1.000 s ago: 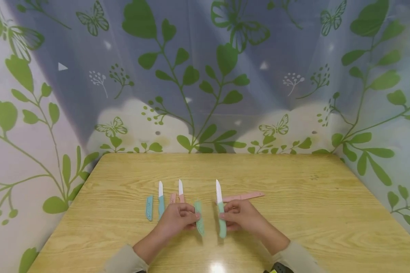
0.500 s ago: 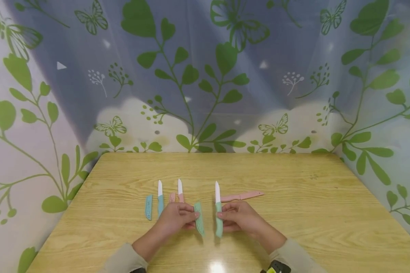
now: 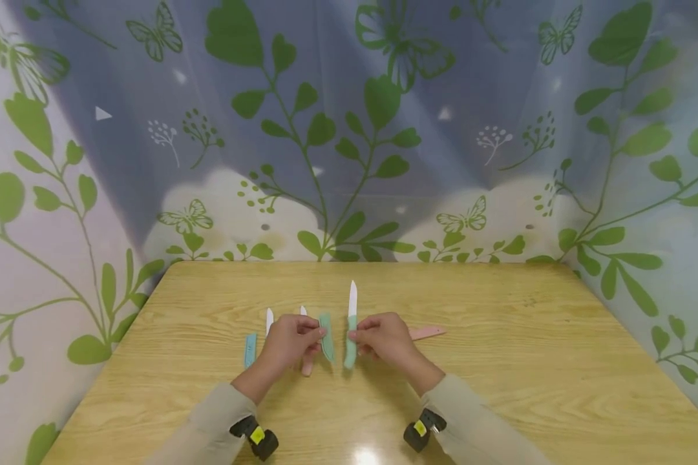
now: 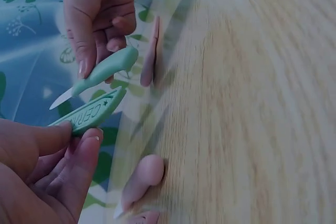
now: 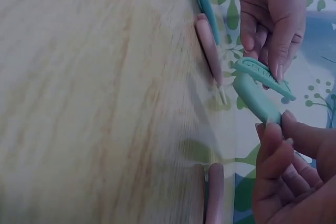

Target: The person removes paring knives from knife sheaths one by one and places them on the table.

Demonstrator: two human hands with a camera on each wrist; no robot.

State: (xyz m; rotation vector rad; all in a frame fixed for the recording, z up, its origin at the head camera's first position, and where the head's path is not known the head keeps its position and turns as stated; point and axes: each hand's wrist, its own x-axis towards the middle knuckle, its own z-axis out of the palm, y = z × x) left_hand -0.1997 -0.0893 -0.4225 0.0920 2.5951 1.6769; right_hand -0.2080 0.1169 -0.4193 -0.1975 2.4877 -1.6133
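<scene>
Over the middle of the table, in the head view, my left hand (image 3: 284, 342) pinches a light green knife sheath (image 3: 326, 339) with raised lettering. My right hand (image 3: 388, 339) grips the light green handle of a paring knife (image 3: 351, 342), its white blade (image 3: 353, 299) bare and pointing away from me. A small gap separates knife and sheath, both raised above the wood. Beneath my left hand lies a pink-handled knife (image 3: 307, 368), partly covered. Left of it a white blade (image 3: 269, 320) shows, its blue handle hidden by the hand. A blue sheath (image 3: 250, 350) lies farther left.
A long pink piece (image 3: 429, 332), seemingly a sheathed knife, lies behind my right hand, partly hidden. In the left wrist view a bit of pink sheath (image 4: 144, 217) shows at the bottom. The wooden table (image 3: 500, 374) meets a leaf-patterned curtain (image 3: 349, 161) at its back edge.
Both hands have moved forward and a little left, carrying the green knife and sheath, which are now closer together. My left hand now covers more of the blue and pink knives.
</scene>
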